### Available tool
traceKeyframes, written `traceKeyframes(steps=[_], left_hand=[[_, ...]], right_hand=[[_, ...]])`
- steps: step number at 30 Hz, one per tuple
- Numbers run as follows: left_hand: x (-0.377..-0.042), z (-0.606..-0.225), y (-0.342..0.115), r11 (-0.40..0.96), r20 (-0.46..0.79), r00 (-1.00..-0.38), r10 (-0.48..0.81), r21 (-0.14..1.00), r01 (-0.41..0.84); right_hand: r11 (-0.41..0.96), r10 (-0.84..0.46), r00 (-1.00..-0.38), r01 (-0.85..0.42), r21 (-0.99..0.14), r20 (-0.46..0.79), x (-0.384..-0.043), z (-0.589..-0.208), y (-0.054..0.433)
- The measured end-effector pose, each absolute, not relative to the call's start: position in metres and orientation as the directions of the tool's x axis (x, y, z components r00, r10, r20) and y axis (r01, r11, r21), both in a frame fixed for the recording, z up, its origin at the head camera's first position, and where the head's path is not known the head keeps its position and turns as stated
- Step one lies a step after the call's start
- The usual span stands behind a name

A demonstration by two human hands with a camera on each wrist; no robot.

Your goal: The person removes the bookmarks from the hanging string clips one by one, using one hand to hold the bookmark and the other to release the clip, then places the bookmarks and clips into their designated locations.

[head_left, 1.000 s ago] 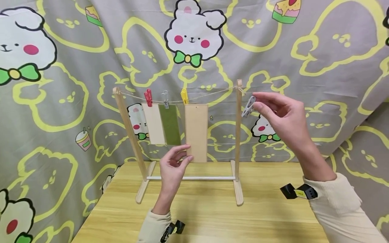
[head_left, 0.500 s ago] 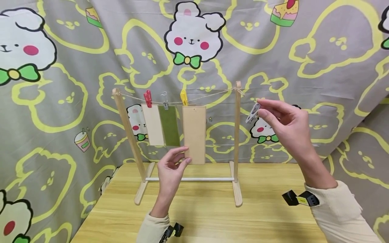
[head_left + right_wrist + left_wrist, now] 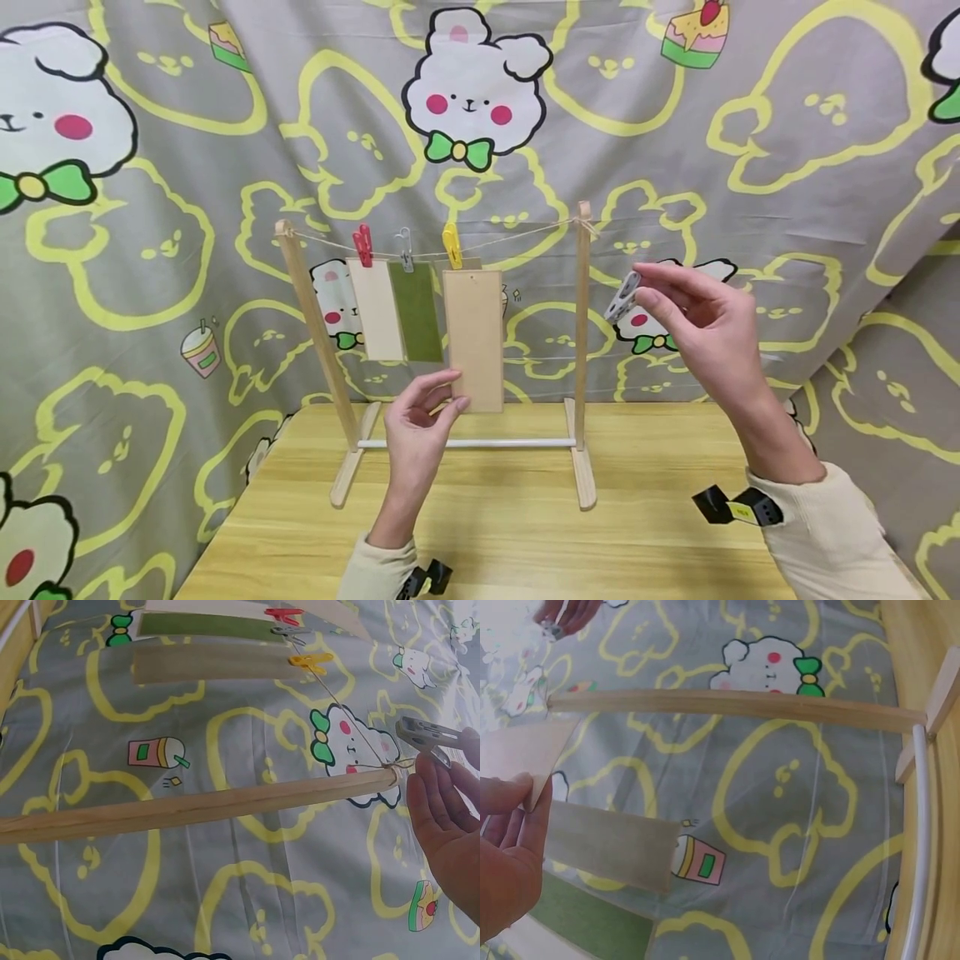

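Note:
My left hand point(image 3: 417, 429) pinches the lower left edge of a tan rectangular card point(image 3: 474, 342), held upright in front of the string. In the right hand point(image 3: 712, 333), thumb and fingers grip a grey clothespin point(image 3: 624, 300), right of the rack's right post. A cream card point(image 3: 377, 308) hangs under a red clothespin point(image 3: 363, 246), and a green card point(image 3: 417, 312) under a grey one point(image 3: 406, 250). Mostly hidden behind the tan card in the head view, a grey-brown card point(image 3: 210, 662) hangs from a yellow clothespin point(image 3: 311, 660) in the right wrist view.
The wooden rack has a left post point(image 3: 318, 333), a right post point(image 3: 582, 333) and a white crossbar point(image 3: 480, 443) low between its feet. A sagging string point(image 3: 517, 237) joins the post tops. The rack stands on a wood-grain table point(image 3: 510, 533) before a patterned grey curtain point(image 3: 637, 100).
The tan card and my left hand have come slightly down and left, showing a strip of the card behind. My right hand has lowered a little with the grey clothespin.

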State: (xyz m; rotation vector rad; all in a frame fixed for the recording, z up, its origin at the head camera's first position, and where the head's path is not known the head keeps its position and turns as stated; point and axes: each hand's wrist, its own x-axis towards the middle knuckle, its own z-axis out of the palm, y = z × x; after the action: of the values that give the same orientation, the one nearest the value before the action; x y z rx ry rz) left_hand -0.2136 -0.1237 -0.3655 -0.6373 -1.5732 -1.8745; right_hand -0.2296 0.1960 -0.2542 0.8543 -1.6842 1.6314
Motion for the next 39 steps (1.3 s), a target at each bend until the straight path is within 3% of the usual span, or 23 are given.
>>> traceKeyframes(steps=[5,22,30,39], left_hand=[[-0.211,-0.371,-0.123,-0.120,0.688,-0.712,-0.141,0.702,0.702],[-0.202,-0.389,-0.122,-0.141,0.681,-0.719,-0.141,0.705,0.695],[-0.199,-0.393,-0.120,-0.144,0.655,-0.743,-0.136,0.729,0.669],[-0.192,-0.400,-0.117,-0.124,0.636,-0.758,-0.148,0.748,0.652]], right_hand=[[0.079,0.004,-0.597,-0.800,-0.595,0.803,-0.223,-0.258,0.198],[-0.047,0.023,-0.633,-0.774,-0.631,0.774,-0.209,-0.278,0.204],[-0.098,0.056,-0.586,-0.809,-0.580,0.808,-0.206,-0.295,0.202],[-0.088,0.059,-0.597,-0.801,-0.592,0.800,-0.201,-0.306,0.203]])
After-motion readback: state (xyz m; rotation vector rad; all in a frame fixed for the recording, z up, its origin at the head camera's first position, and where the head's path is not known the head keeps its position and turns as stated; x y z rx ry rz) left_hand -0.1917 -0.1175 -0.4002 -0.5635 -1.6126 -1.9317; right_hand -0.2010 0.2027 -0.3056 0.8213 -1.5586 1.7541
